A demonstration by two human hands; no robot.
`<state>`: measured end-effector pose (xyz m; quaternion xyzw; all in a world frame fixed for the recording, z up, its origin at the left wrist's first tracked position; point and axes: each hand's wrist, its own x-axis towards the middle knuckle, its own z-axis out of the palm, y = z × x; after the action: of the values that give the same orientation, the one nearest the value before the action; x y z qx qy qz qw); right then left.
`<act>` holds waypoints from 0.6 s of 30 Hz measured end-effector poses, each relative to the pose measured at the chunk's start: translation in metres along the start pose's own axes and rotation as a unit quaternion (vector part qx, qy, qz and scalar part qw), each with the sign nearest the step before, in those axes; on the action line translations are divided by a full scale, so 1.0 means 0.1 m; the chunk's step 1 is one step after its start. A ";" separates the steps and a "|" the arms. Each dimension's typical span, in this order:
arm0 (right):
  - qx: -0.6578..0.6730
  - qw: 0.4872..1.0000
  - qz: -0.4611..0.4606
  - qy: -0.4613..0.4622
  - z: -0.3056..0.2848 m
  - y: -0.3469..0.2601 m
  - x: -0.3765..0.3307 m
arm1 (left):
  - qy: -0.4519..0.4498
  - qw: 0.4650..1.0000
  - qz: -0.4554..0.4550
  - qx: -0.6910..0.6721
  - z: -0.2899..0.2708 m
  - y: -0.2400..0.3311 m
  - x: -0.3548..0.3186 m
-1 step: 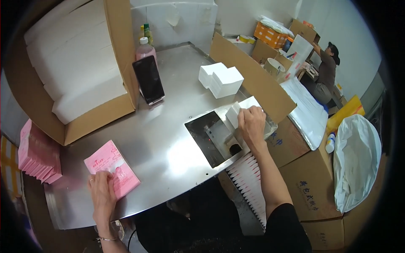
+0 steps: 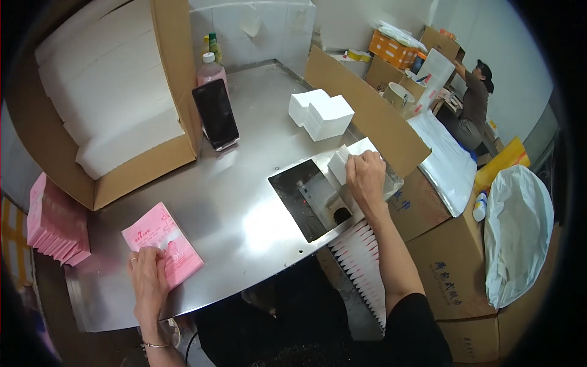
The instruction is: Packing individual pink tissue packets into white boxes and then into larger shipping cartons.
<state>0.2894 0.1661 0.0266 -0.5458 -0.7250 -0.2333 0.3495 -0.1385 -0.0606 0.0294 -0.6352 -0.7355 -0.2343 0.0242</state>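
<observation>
Held a pink packet point(image 2: 164, 244) flat with the left hand point(image 2: 148, 278), fingers spread, well left of the desk point(image 2: 244, 177) slot point(image 2: 299, 199). Gripped a white pad stack point(image 2: 346, 160) with the right hand point(image 2: 365, 177), fingers curled, just above that slot.

Small packing workshop, curved steel worktable point(image 2: 244, 208) with a sunken machine slot point(image 2: 306, 199), open cardboard boxes point(image 2: 122, 116) of white stacks, pink packets point(image 2: 55, 226) piled at the edge, cartons point(image 2: 449, 287) and a co-worker point(image 2: 474, 101) behind.
</observation>
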 end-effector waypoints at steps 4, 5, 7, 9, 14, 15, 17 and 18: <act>0.024 0.999 0.024 -0.033 0.03 0.02 0.00 | 0.073 0.996 0.041 0.037 -0.01 0.23 0.07; 0.044 0.999 0.022 -0.015 0.06 0.04 -0.05 | 0.081 0.993 0.054 -0.061 0.04 0.43 0.09; 0.065 0.998 0.014 0.001 0.05 0.12 -0.10 | 0.012 0.987 0.124 -0.101 0.29 0.85 0.10; 0.039 0.999 0.024 0.027 0.01 0.16 -0.12 | -0.030 0.949 0.233 -0.209 0.74 1.15 0.09; 0.235 0.916 -0.308 -0.108 -0.48 -1.11 -0.56 | -0.033 0.956 0.211 -0.200 0.73 1.19 0.12; 0.293 0.881 -0.333 -0.166 -0.66 -1.31 -0.82 | -0.012 0.963 0.205 -0.175 0.70 1.15 0.16; 0.281 0.883 -0.352 -0.136 -0.61 -1.43 -1.01 | -0.006 0.979 0.176 -0.102 0.77 1.03 0.12; 0.243 0.903 -0.326 -0.138 -0.44 -1.41 -1.01 | -0.004 0.985 0.153 -0.078 0.77 1.14 0.09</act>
<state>0.1817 0.0289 -0.0157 -0.2037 -0.9375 -0.0735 0.2722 -0.0125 -0.0136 -0.0005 -0.7412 -0.6091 -0.2822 0.0070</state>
